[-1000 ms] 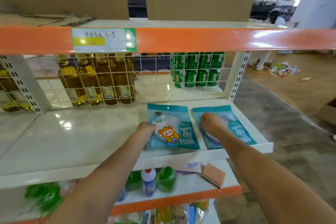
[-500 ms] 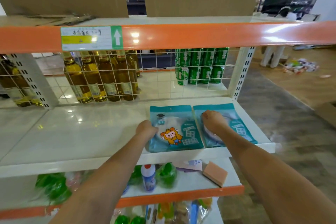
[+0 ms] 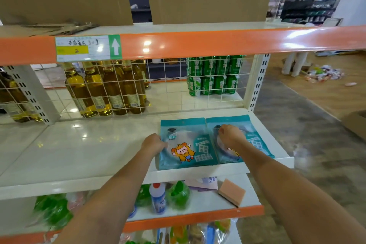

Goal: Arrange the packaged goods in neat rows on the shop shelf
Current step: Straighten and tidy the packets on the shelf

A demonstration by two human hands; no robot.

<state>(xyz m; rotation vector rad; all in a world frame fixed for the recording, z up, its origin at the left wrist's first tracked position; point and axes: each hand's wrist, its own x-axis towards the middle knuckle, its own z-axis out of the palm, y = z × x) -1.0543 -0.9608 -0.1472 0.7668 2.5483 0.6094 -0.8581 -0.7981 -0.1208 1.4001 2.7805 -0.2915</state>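
Observation:
Two flat teal packages lie side by side on the white shelf board (image 3: 89,156), near its right end. The left package (image 3: 186,144) shows an orange cartoon figure. My left hand (image 3: 153,142) grips its left edge with curled fingers. The right package (image 3: 255,140) touches the left one along their long sides. My right hand (image 3: 230,134) rests on top of the right package, knuckles up, with its fingertips hidden under the hand.
A wire grid (image 3: 158,85) backs the shelf; oil bottles (image 3: 105,89) and green cans (image 3: 213,75) stand behind it. The orange beam (image 3: 198,45) of the upper shelf hangs overhead. On the lower shelf lie a sponge (image 3: 231,192), a white bottle (image 3: 158,198) and green bags (image 3: 178,194).
The gap between the two teal packages has closed; they now lie edge to edge. Both hands stayed on their packages while the view shifted slightly.

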